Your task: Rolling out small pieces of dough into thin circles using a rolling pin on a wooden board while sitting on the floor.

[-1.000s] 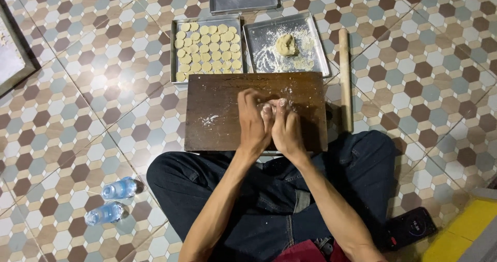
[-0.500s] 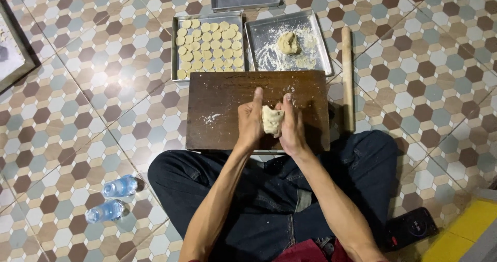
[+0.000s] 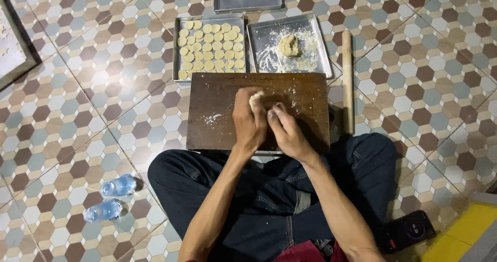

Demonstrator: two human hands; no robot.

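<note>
Pale dough [image 3: 256, 99] in left grip [image 3: 249, 123]

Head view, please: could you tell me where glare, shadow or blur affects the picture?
Head view: soft overhead glare whitens the patterned hexagon-tiled floor left of the dark wooden board; the hands cast a shadow on the board's right part; the pale dough lump is partly hidden in the left hand; focus is otherwise even.

Home floor: patterned tiles [image 3: 77, 86], baking trays [image 3: 209, 47]

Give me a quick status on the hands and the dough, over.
Left hand and right hand together over wooden board, pressing dough piece. Tray of dough rounds and floured tray beyond. Rolling pin beside board, clear.
</note>
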